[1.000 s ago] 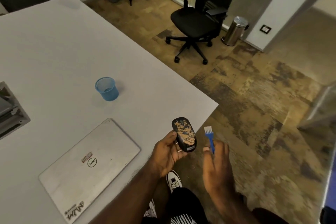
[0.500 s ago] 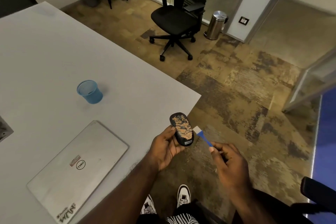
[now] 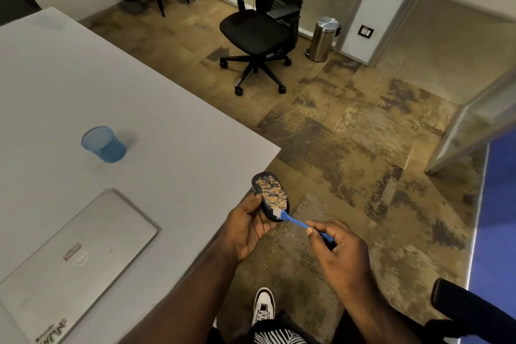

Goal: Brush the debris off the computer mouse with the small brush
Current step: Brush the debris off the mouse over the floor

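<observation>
A black computer mouse point(image 3: 267, 186) with tan debris spread over its top is held up beyond the table's corner, over the floor. My left hand point(image 3: 247, 225) grips it from the left and below. My right hand point(image 3: 339, 253) pinches the handle of a small blue brush point(image 3: 296, 220). The brush's white bristles touch the near end of the mouse, at the edge of the debris.
The white table point(image 3: 167, 126) fills the left, with a closed silver laptop point(image 3: 69, 254) near me and a blue mesh cup point(image 3: 104, 145) farther back. Across the patterned floor stand a black office chair point(image 3: 259, 28) and a steel bin point(image 3: 324, 39). A dark armrest point(image 3: 469, 310) sits at lower right.
My right hand has swung the brush from upright beside the mouse to a slant, and its bristles now rest on the mouse's near end. My view has shifted slightly.
</observation>
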Action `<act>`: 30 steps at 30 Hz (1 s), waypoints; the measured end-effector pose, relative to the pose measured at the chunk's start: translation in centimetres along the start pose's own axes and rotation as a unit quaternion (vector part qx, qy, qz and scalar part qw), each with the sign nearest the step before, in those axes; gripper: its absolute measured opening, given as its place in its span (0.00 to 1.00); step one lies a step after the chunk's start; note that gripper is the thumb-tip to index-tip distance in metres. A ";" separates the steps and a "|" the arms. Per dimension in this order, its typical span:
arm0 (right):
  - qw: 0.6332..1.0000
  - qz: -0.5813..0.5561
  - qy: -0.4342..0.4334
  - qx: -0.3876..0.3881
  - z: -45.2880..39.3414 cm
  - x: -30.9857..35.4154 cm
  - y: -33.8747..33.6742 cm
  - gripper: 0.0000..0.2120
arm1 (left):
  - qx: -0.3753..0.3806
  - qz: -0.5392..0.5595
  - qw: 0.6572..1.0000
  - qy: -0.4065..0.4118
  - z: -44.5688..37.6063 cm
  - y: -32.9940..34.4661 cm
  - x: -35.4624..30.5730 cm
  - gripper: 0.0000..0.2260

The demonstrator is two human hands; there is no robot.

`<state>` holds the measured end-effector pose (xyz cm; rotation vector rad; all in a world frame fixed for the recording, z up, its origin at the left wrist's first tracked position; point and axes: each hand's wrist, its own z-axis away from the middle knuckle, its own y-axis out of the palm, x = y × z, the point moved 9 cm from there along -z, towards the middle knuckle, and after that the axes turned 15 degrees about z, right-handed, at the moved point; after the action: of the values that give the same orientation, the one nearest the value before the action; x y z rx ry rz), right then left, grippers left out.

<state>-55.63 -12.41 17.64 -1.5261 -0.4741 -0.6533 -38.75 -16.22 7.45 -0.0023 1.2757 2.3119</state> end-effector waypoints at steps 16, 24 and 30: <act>0.999 0.033 0.043 0.005 -1.5 -3.3 -1.0 0.09 | -0.021 -0.078 0.997 0.018 -2.1 0.9 2.0 0.14; 0.995 0.061 0.076 -0.019 -1.8 -5.6 -2.6 0.10 | -0.043 -0.047 0.998 -0.002 -2.4 0.7 2.9 0.13; 0.998 0.020 0.061 -0.022 -1.8 -5.5 -3.4 0.08 | -0.054 -0.048 0.997 -0.003 -2.8 0.6 3.4 0.14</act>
<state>-62.15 -13.45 16.57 -1.5228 -0.3383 -0.7254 -42.64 -17.22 5.55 -0.0911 1.1220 2.2943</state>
